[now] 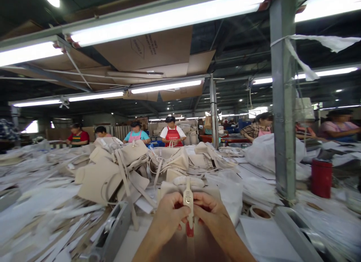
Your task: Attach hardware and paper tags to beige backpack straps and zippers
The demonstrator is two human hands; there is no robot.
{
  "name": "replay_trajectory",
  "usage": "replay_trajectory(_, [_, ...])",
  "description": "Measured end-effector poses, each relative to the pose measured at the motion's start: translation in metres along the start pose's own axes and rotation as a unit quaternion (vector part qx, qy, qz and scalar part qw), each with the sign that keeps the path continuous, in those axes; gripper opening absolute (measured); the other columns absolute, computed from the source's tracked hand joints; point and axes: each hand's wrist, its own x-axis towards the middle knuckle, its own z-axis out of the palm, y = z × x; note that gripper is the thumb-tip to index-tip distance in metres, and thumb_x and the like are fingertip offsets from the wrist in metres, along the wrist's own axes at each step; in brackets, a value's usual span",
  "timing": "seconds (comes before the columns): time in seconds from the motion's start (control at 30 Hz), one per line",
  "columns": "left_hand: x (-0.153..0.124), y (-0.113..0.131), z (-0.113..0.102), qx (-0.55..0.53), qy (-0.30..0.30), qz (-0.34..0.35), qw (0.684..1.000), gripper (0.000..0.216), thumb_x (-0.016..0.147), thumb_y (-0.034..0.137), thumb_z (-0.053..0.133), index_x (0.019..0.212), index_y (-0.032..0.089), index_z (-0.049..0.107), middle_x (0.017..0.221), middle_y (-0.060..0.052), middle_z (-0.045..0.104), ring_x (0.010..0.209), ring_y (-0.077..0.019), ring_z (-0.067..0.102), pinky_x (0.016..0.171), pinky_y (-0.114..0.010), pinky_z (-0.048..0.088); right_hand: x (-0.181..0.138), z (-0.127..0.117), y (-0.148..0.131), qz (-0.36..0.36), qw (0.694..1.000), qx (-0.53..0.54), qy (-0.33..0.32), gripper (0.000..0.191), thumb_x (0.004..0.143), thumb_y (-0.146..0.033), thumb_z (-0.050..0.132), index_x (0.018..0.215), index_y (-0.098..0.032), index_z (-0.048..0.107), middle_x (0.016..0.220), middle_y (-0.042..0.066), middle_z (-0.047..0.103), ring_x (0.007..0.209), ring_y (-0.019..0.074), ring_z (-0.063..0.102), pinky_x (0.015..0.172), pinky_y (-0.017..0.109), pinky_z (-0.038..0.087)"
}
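Observation:
My left hand (169, 214) and my right hand (212, 213) meet low in the middle of the head view, both with fingers closed. Between them they pinch the sides of a narrow beige strap (188, 185) with a metal turn-lock or buckle-like fitting (188, 197). A red tab (190, 230) shows just below the fingertips, at the strap's lower end. Behind the strap lies a beige bag (210, 192), whose lower part is partly covered by my hands and arms. A pale padded roll (180, 181) sits across its top.
Piled beige bags (104, 175) with loose straps lie ahead and left. Grey metal devices (117, 228) flank my arms. To the right stand a metal post (284, 141), a red canister (321, 178) and a tape roll (261, 213). Several co-workers stand or sit across the table.

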Motion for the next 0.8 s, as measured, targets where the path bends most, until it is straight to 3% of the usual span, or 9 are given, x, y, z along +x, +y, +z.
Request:
replay_trajectory(0.33, [0.009,-0.006,0.004,-0.070,-0.049,-0.018,0.996,0.013,0.057,0.020,0.060,0.068,0.019,0.054,0.056,0.004,0.057,0.048,-0.0120,0.051,0.047,-0.024,0.038,0.004,-0.007,0.007,-0.028,1.000,-0.006,-0.014,0.022,0.065,-0.030,0.073,0.083,-0.019,0.072,0.064,0.001,0.070,0.054,0.0137,0.056,0.048,0.023,0.038])
replay_trajectory(0.43, [0.009,-0.007,0.010,0.038,0.019,0.061,0.997,0.008,0.062,0.015,0.054,0.064,0.021,0.049,0.059,0.005,0.052,0.054,-0.0113,0.046,0.051,-0.024,0.033,0.006,-0.005,0.011,-0.016,0.999,0.016,0.028,0.024,0.059,-0.024,0.073,0.080,-0.020,0.064,0.056,-0.003,0.065,0.047,0.0117,0.051,0.043,0.021,0.037])
replay_trajectory(0.5, [0.008,-0.008,0.016,0.154,0.097,0.128,0.975,0.012,0.065,0.011,0.051,0.061,0.021,0.045,0.059,0.004,0.049,0.058,-0.0122,0.044,0.054,-0.026,0.030,0.005,-0.003,0.010,-0.001,0.997,0.041,0.062,0.026,0.056,-0.021,0.074,0.079,-0.020,0.060,0.052,-0.006,0.061,0.046,0.0107,0.049,0.042,0.021,0.038])
replay_trajectory(0.57, [0.006,-0.009,0.021,0.204,0.129,0.149,0.959,0.014,0.069,0.011,0.050,0.062,0.022,0.044,0.060,0.004,0.050,0.059,-0.0129,0.045,0.055,-0.026,0.029,0.000,-0.002,0.006,0.019,0.995,0.071,0.071,0.028,0.056,-0.023,0.076,0.080,-0.020,0.061,0.056,-0.005,0.063,0.050,0.0111,0.053,0.047,0.021,0.043])
replay_trajectory(0.7, [0.005,-0.014,0.021,0.036,0.021,0.090,0.995,0.003,0.075,0.022,0.051,0.072,0.021,0.050,0.061,0.004,0.053,0.051,-0.0128,0.051,0.050,-0.025,0.036,-0.011,-0.003,-0.004,0.051,0.992,0.112,0.022,0.026,0.062,-0.035,0.078,0.080,-0.018,0.068,0.073,0.001,0.070,0.061,0.0126,0.060,0.062,0.025,0.050])
replay_trajectory(0.8, [0.006,-0.017,0.018,-0.069,-0.020,0.053,0.996,0.009,0.068,0.024,0.058,0.074,0.019,0.053,0.061,0.004,0.054,0.049,-0.0130,0.053,0.048,-0.025,0.040,-0.017,-0.005,-0.007,0.060,0.994,0.090,-0.016,0.023,0.066,-0.035,0.075,0.082,-0.018,0.072,0.077,0.002,0.072,0.064,0.0138,0.062,0.064,0.026,0.049])
